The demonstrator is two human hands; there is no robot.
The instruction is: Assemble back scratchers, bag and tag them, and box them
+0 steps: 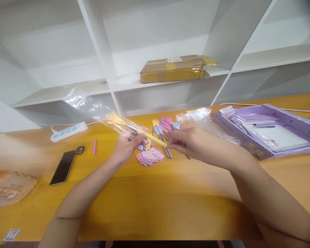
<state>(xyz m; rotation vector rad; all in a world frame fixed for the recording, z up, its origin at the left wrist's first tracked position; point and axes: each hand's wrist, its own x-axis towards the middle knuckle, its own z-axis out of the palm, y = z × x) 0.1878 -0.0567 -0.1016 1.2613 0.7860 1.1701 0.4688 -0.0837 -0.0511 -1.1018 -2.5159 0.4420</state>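
Observation:
A yellow back scratcher [156, 138] with a small hand-shaped head is partly inside a clear plastic bag [95, 112], its head end to the upper left. My left hand [126, 146] is closed around the bag and the scratcher's shaft. At the bare end of the yellow handle, the fingers of my right hand [188, 141] are pinched together. Behind and between my hands lies a pile of back scratchers [166, 125] with yellow, pink, purple and blue heads. Small pink printed cards [150, 156] are fanned out on the table just below my left hand.
A purple box [263, 150] with wrapped items stands right, beside clear plastic bags [201, 119]. Left are a power strip [69, 132], phone [63, 167], dark mouse-like object [80, 150], pink stick [94, 146] and orange package [11, 187]. A taped carton [173, 69] sits on the shelf.

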